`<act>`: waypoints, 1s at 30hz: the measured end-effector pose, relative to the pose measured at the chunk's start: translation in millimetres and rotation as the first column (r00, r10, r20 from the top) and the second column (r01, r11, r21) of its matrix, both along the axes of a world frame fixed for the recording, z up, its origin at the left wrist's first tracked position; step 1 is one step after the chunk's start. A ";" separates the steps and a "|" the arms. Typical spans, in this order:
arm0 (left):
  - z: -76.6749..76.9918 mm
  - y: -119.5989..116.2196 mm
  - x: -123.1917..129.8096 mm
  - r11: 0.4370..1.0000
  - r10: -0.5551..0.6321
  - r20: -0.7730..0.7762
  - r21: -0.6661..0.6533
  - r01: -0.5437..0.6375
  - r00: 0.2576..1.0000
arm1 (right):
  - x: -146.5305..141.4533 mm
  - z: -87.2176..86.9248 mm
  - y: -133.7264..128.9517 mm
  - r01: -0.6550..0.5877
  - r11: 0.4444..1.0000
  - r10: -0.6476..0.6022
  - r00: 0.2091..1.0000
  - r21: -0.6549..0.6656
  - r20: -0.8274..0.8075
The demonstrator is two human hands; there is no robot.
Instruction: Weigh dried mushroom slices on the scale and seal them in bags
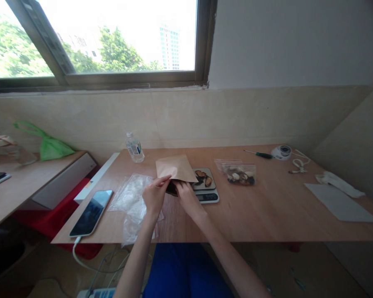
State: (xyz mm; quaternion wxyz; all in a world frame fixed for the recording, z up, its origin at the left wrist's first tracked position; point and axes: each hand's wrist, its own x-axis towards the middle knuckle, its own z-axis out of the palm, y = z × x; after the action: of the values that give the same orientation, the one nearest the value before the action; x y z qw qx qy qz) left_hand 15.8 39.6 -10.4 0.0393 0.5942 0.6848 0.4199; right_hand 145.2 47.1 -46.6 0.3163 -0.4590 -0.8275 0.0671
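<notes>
A brown paper bag (175, 167) lies with its open mouth toward me. My left hand (154, 195) pinches the left edge of that mouth. The fingers of my right hand (186, 196) are at the mouth's right side, partly inside, and their tips are hidden. Something dark shows in the opening between my hands. Just right of the bag, a white kitchen scale (211, 195) carries dried brown slices (207, 181). A zip bag of dark and pale dried pieces (240, 176) lies further right. Clear plastic bags (132, 196) are spread left of my left hand.
A phone (91, 213) with a cable lies at the table's left edge. A water bottle (135, 148) stands at the back left. On the right are a screwdriver (263, 155), a white camera (281, 152), a white cable (297, 165) and a white sheet (340, 202). A green bag (54, 147) sits far left.
</notes>
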 end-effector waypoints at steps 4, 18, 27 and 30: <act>2.1 -0.3 1.5 1.000 -0.003 -0.005 0.001 0.003 1.000 | 2.7 -7.9 -3.6 0.026 0.999 -0.025 0.999 0.029 -0.045; 0.7 2.4 -3.9 1.000 0.015 0.006 0.010 -0.015 1.000 | 39.2 -20.6 -38.7 -0.008 0.937 0.121 0.946 0.350 -0.302; 5.1 8.6 -15.6 0.996 0.078 0.034 0.047 -0.079 0.996 | 86.7 -36.0 -35.0 0.160 0.942 -0.040 0.926 0.294 -0.377; 5.5 9.2 -15.6 0.996 0.075 0.038 0.048 -0.077 0.996 | 90.0 -35.6 -16.0 0.065 0.966 0.012 0.955 0.250 -0.296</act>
State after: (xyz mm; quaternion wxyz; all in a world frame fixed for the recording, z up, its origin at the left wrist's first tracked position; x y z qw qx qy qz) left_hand 0.3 48.8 -4.8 0.0209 0.5609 0.6954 0.4487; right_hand 235.2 31.0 -82.2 0.4940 -0.4100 -0.7664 0.0229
